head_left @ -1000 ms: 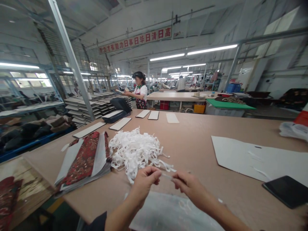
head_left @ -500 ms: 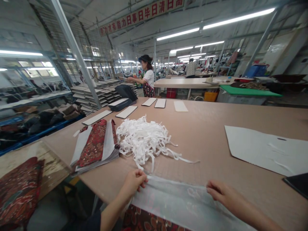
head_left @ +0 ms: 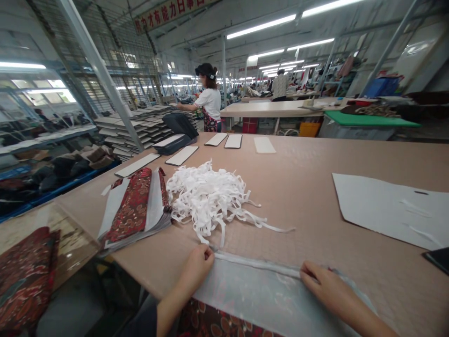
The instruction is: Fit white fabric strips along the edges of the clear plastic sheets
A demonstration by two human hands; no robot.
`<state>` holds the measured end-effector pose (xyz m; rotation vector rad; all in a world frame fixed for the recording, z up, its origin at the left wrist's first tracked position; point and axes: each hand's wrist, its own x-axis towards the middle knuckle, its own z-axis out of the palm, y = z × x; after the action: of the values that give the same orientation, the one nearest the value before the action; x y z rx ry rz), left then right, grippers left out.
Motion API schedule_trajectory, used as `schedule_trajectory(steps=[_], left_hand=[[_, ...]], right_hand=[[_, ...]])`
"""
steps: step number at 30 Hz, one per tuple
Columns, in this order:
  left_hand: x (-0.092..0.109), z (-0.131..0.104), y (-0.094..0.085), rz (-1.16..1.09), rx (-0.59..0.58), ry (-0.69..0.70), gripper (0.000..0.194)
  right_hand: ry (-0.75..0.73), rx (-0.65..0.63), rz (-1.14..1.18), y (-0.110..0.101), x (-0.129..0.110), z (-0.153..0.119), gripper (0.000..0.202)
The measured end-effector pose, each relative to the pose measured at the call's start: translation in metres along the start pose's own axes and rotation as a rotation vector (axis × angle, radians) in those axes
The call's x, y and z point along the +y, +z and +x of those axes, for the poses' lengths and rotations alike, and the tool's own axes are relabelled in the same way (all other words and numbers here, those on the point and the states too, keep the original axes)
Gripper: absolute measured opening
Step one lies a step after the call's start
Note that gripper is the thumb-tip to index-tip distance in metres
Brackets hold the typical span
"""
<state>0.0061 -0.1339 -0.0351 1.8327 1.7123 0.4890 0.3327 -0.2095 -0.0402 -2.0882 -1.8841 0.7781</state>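
Note:
At the near table edge lies a fabric piece (head_left: 252, 285) with a thin, whitish see-through layer and dark red floral print below it. My left hand (head_left: 196, 267) pinches its far left corner. Further right, my right hand (head_left: 319, 281) has its fingers closed on the same far edge. Between the hands runs a narrow white band (head_left: 257, 263) along that edge; whether it is a fold or a separate tape I cannot tell. Just beyond my left hand sits a tangled heap of white strips (head_left: 210, 196), a few ends trailing right.
Left of the heap is a stack of red floral fabric pieces (head_left: 131, 206). A large white board (head_left: 389, 206) lies at the right. Pale rectangular panels (head_left: 182, 155) line the table's far left. A co-worker (head_left: 210, 100) stands beyond, beside stacked boards (head_left: 121, 133).
The far edge of the fabric now shows a distinct white band between my hands. My right hand's fingers have come down onto that edge. The view has tilted down slightly; the co-worker's arm is lower.

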Motion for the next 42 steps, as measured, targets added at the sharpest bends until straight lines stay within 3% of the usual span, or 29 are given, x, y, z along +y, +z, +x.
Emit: schedule_trajectory(steps=[5,9,14,18,23,27,34,37,42], left_hand=[[0.009,0.0,-0.003,0.079,-0.008,-0.022,0.01],[0.017,-0.004,-0.002,0.293,-0.009,-0.012,0.008],[0.022,-0.014,0.004,0.645,0.096,0.222,0.017],[0.024,-0.022,0.006,0.869,0.024,0.474,0.025],[0.025,-0.029,0.011,1.055,0.012,0.613,0.05],[0.034,-0.033,0.015,1.101,-0.045,0.593,0.063],[0.057,-0.032,0.005,1.124,-0.188,0.53,0.062],[0.066,-0.03,0.005,1.082,-0.188,0.549,0.056],[0.092,-0.03,0.038,0.929,-0.193,0.668,0.041]], right_hand=[[0.003,-0.007,-0.013,-0.002,-0.003,0.0,0.019],[0.024,-0.032,-0.041,-0.005,-0.004,0.001,0.02],[0.035,-0.054,-0.088,-0.008,-0.003,0.002,0.021],[0.055,-0.057,-0.114,-0.012,-0.006,0.003,0.019],[0.074,-0.057,-0.137,-0.017,-0.013,0.003,0.02],[0.08,-0.049,-0.184,-0.018,-0.016,0.002,0.02],[0.051,-0.05,-0.227,-0.019,-0.018,0.003,0.022],[0.046,-0.028,-0.268,-0.017,-0.019,0.003,0.024],[0.038,-0.008,-0.316,-0.013,-0.022,0.003,0.024]])
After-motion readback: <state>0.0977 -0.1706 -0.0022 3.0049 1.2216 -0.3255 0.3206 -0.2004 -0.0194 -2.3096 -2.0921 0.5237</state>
